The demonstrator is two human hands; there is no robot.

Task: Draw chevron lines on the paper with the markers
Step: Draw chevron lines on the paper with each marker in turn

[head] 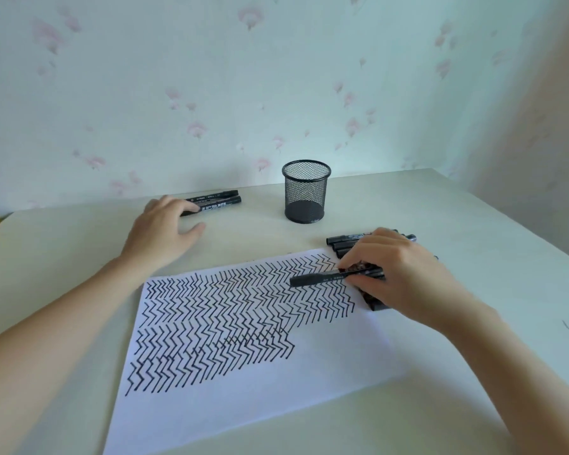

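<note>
Pale and smooth, our bench point(440, 205) runs back to a wall papered with faint pink flowers. Nearest to us lies the paper point(276, 399), a white sheet set at a slant between our two forearms, its upper part filled with rows of black chevron lines point(217, 326). Our right hand point(404, 274) sits over the sheet's far right corner, fingers curled round a black marker point(322, 278) that lies nearly level and points left across the drawn rows. Under and just beyond that hand is a cluster of black markers point(345, 243) on the bench, partly hidden by our knuckles. Our left hand point(165, 229) rests flat beyond the paper's far left edge, fingers loose and spread, fingertips touching a pair of black markers point(217, 200) lying side by side. Between the two hands and farther back stands a black mesh pen cup point(306, 192), upright.
</note>
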